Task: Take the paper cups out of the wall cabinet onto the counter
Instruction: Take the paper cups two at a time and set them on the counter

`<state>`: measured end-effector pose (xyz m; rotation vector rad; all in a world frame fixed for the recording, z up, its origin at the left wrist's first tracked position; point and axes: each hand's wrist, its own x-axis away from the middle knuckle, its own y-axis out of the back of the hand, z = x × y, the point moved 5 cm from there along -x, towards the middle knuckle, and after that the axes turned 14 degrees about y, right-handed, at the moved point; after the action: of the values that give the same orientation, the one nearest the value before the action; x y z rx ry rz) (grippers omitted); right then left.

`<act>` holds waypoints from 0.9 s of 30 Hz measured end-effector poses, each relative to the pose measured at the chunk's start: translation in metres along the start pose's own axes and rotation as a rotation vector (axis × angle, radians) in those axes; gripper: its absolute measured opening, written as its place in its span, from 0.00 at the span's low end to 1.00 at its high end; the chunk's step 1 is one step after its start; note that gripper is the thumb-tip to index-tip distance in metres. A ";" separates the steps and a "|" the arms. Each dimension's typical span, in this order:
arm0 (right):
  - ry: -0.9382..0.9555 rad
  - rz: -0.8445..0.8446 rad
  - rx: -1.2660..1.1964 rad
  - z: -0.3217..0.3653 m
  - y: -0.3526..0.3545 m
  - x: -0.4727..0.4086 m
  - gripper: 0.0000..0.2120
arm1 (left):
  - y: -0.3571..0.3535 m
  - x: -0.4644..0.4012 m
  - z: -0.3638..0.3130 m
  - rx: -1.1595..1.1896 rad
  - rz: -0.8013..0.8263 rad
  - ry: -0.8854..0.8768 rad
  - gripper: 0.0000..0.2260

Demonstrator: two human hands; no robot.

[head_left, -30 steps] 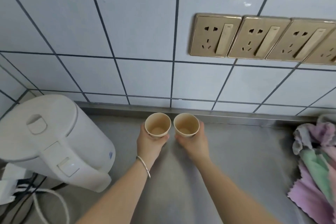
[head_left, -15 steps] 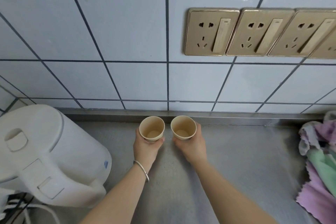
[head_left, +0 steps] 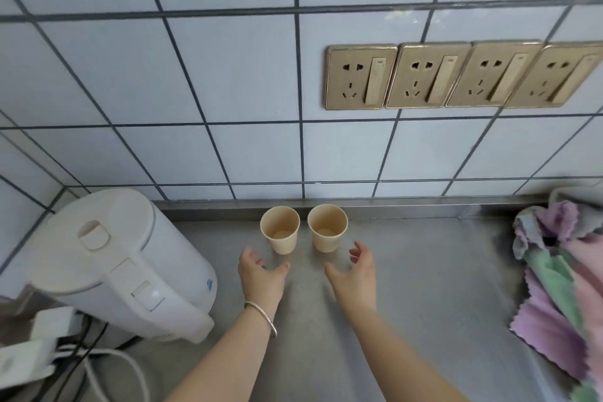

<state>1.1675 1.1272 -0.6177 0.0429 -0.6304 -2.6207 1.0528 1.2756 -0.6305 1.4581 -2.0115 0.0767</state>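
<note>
Two beige paper cups stand upright side by side on the steel counter (head_left: 424, 287), close to the tiled wall: the left cup (head_left: 280, 233) and the right cup (head_left: 327, 227). Both look empty inside. My left hand (head_left: 261, 277), with a silver bangle on the wrist, hovers just in front of the left cup, fingers apart, not touching it. My right hand (head_left: 354, 274) is open just in front of the right cup, also apart from it. The wall cabinet is out of view.
A white electric kettle (head_left: 117, 264) stands at the left, with a power strip and cables (head_left: 49, 359) beside it. Crumpled pink, green and grey cloths (head_left: 561, 281) lie at the right. Several gold wall sockets (head_left: 456, 75) sit on the tiles above.
Both hands have let go of the cups and drawn back toward me. The cups now stand free on the counter. The view has tilted a little.
</note>
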 end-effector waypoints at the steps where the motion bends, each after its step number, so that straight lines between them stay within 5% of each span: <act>1: -0.026 -0.020 -0.009 0.002 0.003 0.009 0.35 | 0.002 0.007 0.002 0.026 0.013 0.021 0.39; 13: -0.349 -0.294 -0.035 0.006 0.071 0.168 0.27 | 0.007 0.127 0.032 -0.118 0.455 -0.005 0.26; 27: -0.623 -1.029 -0.199 -0.055 0.236 0.530 0.23 | -0.016 0.466 0.202 -0.794 1.355 -0.257 0.11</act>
<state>0.7939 0.6891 -0.5251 -0.7151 -0.6349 -3.7188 0.8915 0.8007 -0.5502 -0.4974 -2.4251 -0.3177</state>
